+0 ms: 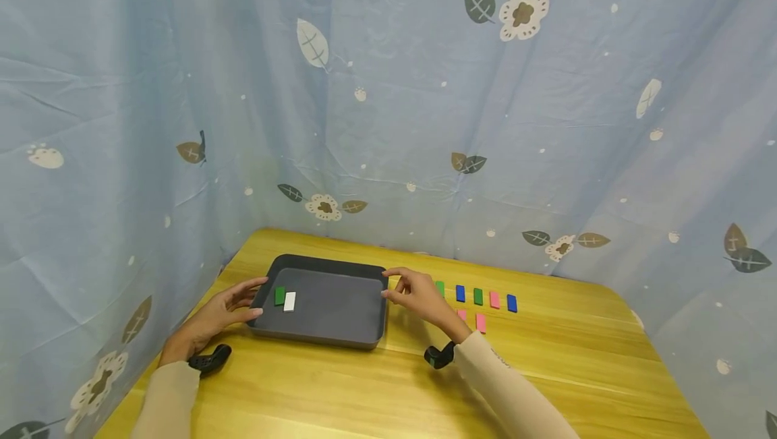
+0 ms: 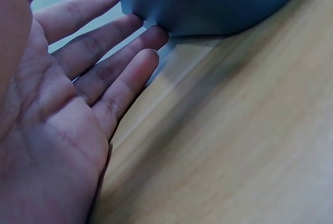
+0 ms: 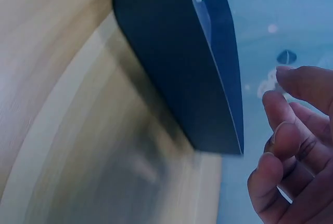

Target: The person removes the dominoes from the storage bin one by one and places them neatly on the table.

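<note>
A dark grey rectangular tray (image 1: pixel 340 307) rests on the wooden table, with a small green block (image 1: pixel 280 296) and a white block (image 1: pixel 290 301) near its left end. My left hand (image 1: pixel 221 314) is at the tray's left side; in the left wrist view its extended fingertips touch the outer wall (image 2: pixel 182 5). At the tray's right end is my right hand (image 1: pixel 419 296), its fingers loosely bent. The right wrist view shows a gap between those fingers (image 3: pixel 286 141) and the tray wall (image 3: pixel 177 63), with nothing held.
Right of the tray lie several small blocks, among them a blue one (image 1: pixel 512 303), a green one (image 1: pixel 478 297) and a pink one (image 1: pixel 481 323). My right forearm partly covers some. A patterned blue curtain (image 1: pixel 388 122) hangs behind and beside the table (image 1: pixel 291 385).
</note>
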The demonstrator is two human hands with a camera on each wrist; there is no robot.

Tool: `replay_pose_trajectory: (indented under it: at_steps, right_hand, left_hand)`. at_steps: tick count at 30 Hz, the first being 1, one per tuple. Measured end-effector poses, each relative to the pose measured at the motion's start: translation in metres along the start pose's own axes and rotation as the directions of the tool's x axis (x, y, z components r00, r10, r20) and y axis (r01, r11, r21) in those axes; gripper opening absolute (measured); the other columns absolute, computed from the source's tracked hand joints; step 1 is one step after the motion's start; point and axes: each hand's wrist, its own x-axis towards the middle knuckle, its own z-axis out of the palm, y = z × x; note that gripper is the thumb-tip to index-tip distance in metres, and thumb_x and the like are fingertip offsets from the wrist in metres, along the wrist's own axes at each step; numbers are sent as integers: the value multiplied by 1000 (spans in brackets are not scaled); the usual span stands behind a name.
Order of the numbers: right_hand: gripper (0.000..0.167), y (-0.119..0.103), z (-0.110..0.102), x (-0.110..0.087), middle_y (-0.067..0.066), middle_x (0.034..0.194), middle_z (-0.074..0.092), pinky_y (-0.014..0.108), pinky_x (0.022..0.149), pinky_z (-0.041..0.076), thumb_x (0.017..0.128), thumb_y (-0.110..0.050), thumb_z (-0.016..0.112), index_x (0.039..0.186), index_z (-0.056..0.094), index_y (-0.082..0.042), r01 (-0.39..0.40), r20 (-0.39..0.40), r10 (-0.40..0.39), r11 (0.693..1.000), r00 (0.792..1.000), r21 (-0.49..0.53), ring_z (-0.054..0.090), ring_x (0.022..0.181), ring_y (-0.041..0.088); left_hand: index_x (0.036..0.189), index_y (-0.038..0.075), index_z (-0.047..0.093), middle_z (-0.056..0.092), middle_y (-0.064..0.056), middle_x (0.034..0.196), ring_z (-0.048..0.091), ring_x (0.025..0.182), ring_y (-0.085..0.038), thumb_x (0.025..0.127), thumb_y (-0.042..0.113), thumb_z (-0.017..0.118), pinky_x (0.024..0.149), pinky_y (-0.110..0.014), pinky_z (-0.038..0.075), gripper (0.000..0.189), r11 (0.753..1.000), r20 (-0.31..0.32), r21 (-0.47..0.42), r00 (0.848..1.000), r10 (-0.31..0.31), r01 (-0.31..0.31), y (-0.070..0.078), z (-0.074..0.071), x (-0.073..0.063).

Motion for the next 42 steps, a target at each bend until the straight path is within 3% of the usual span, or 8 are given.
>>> replay_pose_trajectory:
  at_steps: [10,21,30,42]
  right_hand:
    - [41,-23,39,30,1,80,72,26,54,48,97,-29,75,135,66,-18,25,34,-26,999,999,26,59,57,13]
    - [47,-44,83,50,4,81,73,23,61,51,98,-31,74,139,63,-13,62,126,-66,998,990,31,65,60,23]
    - [51,-53,109,65,5,81,73,25,55,54,96,-27,75,141,61,-7,29,167,-42,996,985,82,66,57,23]
    - [50,-60,141,81,-4,72,70,27,50,51,93,-25,80,138,64,-10,-95,172,71,986,983,138,60,52,16]
  left_hand:
    - [160,14,38,39,-24,155,41,133,-46,99,18,71,96,-48,47,69,1000,2,-3,1000,0,0,1,0,2]
    - [160,15,39,39,-23,155,41,133,-46,99,18,71,98,-53,46,68,1000,-7,-8,1000,-7,7,-1,0,0]
    - [159,14,39,40,-22,155,44,130,-44,99,16,71,95,-46,48,68,1000,-5,-18,1000,-3,3,-1,0,2]
    - [160,15,38,32,-21,160,44,131,-46,100,15,69,93,-46,49,67,999,18,-32,1000,1,0,-2,-1,4]
